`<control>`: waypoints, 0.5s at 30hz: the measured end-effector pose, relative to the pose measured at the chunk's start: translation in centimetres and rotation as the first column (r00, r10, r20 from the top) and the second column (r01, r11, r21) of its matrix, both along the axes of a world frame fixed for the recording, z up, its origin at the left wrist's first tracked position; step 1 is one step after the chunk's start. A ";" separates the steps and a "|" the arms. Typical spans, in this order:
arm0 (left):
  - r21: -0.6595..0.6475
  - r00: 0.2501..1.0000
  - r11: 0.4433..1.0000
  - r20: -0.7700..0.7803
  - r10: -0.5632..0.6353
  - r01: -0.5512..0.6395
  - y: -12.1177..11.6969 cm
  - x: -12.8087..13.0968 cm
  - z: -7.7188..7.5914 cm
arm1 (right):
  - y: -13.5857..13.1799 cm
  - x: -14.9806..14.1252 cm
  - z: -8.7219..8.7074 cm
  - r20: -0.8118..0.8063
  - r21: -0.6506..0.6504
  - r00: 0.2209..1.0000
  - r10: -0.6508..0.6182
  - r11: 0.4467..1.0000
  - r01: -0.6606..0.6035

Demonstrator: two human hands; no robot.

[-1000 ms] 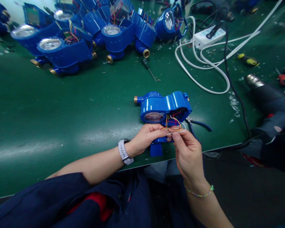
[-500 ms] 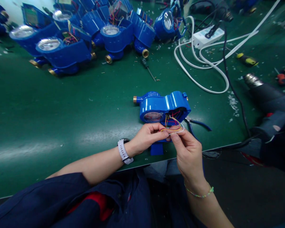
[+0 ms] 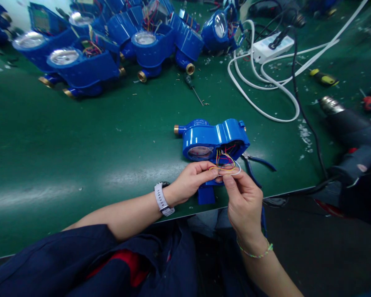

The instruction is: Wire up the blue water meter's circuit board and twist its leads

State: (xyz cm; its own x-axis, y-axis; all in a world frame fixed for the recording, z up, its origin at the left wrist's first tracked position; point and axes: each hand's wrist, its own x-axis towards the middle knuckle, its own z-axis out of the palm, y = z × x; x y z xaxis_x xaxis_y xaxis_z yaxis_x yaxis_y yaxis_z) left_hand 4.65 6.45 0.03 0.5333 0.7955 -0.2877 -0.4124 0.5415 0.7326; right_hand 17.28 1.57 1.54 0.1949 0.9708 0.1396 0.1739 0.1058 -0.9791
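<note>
A blue water meter housing (image 3: 213,136) lies on its side near the front edge of the green table (image 3: 80,156), its open face towards me. Thin coloured wires (image 3: 224,164) loop out of its open compartment. My left hand (image 3: 191,180), with a white watch on the wrist, pinches the wires from the left. From the right, my right hand (image 3: 243,202) pinches the same bundle, fingertips almost meeting those of the left. A blue lid part (image 3: 205,194) sits just under my hands. Blue-handled pliers (image 3: 259,163) rest beside the housing on the right.
Several more blue meters (image 3: 111,45) crowd the far left of the table. A small screwdriver (image 3: 193,87) lies behind the housing. White cable (image 3: 266,82) and a power strip (image 3: 270,48) sit at the far right, with a heat gun (image 3: 352,128) and yellow and red tools (image 3: 324,77) beyond.
Both hands stay pinched on the wires; the fingers shift slightly and the wire loop sits a little differently. The housing has not moved.
</note>
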 end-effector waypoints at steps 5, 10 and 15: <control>0.010 1.000 1.000 0.012 -0.004 0.004 0.1 0.0 -0.1 | 0.0 0.1 0.1 -0.011 -0.006 1.000 -0.007 1.000 0.007; -0.053 0.999 0.999 0.036 0.014 -0.012 0.2 0.0 -0.3 | -0.1 0.1 -0.2 -0.075 -0.008 0.997 -0.019 1.000 0.018; -0.010 0.999 1.000 0.043 -0.008 0.009 0.2 0.0 -0.4 | -0.2 0.3 -0.5 -0.121 -0.011 0.993 -0.014 1.000 0.012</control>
